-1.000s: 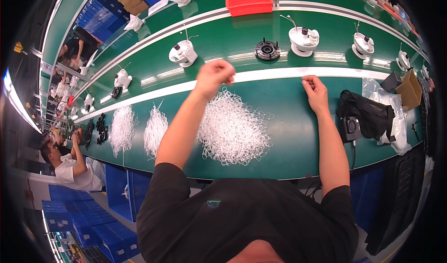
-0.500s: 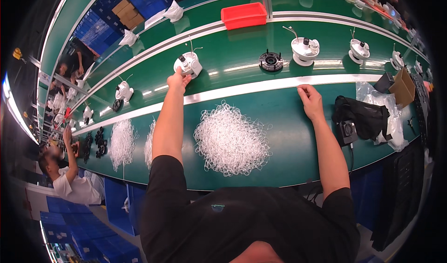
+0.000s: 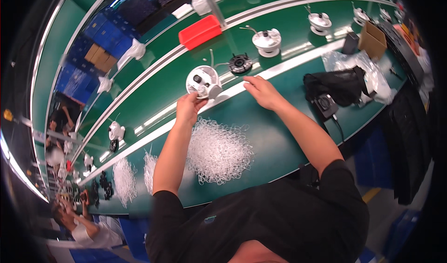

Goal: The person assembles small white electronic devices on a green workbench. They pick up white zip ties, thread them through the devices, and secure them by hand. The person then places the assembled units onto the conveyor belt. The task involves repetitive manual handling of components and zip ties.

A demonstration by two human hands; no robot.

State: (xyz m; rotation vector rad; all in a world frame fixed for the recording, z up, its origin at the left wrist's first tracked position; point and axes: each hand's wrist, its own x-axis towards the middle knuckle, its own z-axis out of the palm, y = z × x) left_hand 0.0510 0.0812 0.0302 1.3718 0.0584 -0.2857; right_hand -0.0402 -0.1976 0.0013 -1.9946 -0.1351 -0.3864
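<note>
My left hand point(image 3: 190, 108) is closed on the near edge of a round white plastic housing point(image 3: 198, 73), tilted so that its inside faces up. Black parts sit in the housing, and thin wires rise from its far side. Just right of it on the green line lies a round black slotted base point(image 3: 240, 63). My right hand point(image 3: 261, 94) is near that base, apart from it, over the pale rail. Its fingertips are drawn together; whether they hold anything small is hidden. Below my hands, a heap of white looped ties point(image 3: 219, 152) covers part of the green worktop.
More white housings point(image 3: 267, 43) stand along the line to the right, and another point(image 3: 116, 131) to the left. A red bin point(image 3: 200, 32) sits beyond. Right of me lie a black bag point(image 3: 335, 86), clear plastic and a cardboard box point(image 3: 372, 40). A co-worker point(image 3: 88, 230) sits far left.
My view has turned. My left hand has brought the white housing rightward and nearer, close to the black base. My right hand has moved left toward the same base.
</note>
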